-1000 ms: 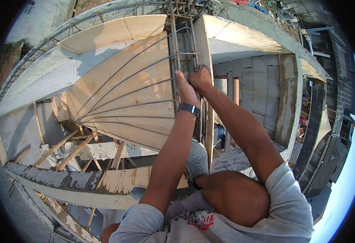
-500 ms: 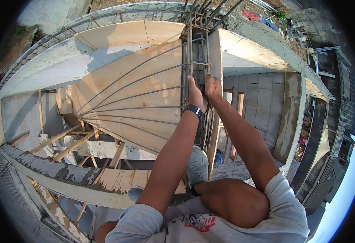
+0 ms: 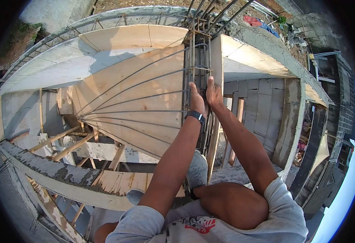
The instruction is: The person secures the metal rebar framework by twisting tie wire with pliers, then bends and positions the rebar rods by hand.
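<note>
A narrow steel rebar cage (image 3: 202, 52) runs between plywood boards in front of me. My left hand (image 3: 197, 100), with a dark watch (image 3: 195, 116) on its wrist, rests at the cage's left side. Its thumb points up along the bars, while its other fingers are hidden below. Along the right side lies my right hand (image 3: 214, 94), open, its visible fingers stretched up beside the cage and the right board (image 3: 216, 56). Several thin steel bars (image 3: 145, 93) fan out leftward from the cage over a sloping plywood panel (image 3: 133, 83).
Timber props (image 3: 74, 146) stand over a deep opening at lower left. A wet-topped concrete beam (image 3: 64, 170) crosses below them. Upright rebar ends (image 3: 226, 18) stick out at the top. My shoe (image 3: 197, 168) is beside the cage, and a block wall (image 3: 262, 105) stands to the right.
My right hand has loosened from a curled hold, and its fingers now point upward. My left hand stays nearly the same. The view has tilted slightly, shifting the scene down.
</note>
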`<state>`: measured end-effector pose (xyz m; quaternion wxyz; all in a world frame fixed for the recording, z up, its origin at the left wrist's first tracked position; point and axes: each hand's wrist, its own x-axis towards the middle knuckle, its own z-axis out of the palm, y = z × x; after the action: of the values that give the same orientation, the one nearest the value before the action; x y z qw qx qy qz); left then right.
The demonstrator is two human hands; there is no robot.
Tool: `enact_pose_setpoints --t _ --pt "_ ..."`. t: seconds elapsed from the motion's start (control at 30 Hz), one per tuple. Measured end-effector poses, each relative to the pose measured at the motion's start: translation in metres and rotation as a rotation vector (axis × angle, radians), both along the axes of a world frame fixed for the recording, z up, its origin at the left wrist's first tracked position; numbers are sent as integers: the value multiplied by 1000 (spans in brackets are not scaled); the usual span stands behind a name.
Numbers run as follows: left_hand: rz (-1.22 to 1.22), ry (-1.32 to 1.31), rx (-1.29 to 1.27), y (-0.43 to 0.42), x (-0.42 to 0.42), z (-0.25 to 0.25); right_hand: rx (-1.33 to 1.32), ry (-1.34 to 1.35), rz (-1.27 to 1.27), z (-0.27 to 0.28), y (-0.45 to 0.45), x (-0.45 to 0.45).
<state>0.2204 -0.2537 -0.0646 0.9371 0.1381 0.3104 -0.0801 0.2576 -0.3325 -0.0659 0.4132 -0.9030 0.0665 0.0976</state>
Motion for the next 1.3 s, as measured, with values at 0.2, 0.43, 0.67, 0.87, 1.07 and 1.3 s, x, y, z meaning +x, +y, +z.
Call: enact_pose_setpoints --t 0.2,0.43,0.67,0.87,1.07,1.3 --pt "-19 -29 1 3 0 8 50 298 -169 46 12 1" --pt "-76 94 89 -2 1 -7 93 411 -262 35 4 7" --pt "-71 53 72 -3 -1 -5 -81 -102 125 -6 -11 -13" --pt "-118 77 94 -5 1 -20 110 285 -191 30 3 -1" --pt "-91 52 55 -1 1 -7 39 402 -228 48 13 4" --pt "-26 4 46 -2 -1 -4 -152 368 16 31 8 8"
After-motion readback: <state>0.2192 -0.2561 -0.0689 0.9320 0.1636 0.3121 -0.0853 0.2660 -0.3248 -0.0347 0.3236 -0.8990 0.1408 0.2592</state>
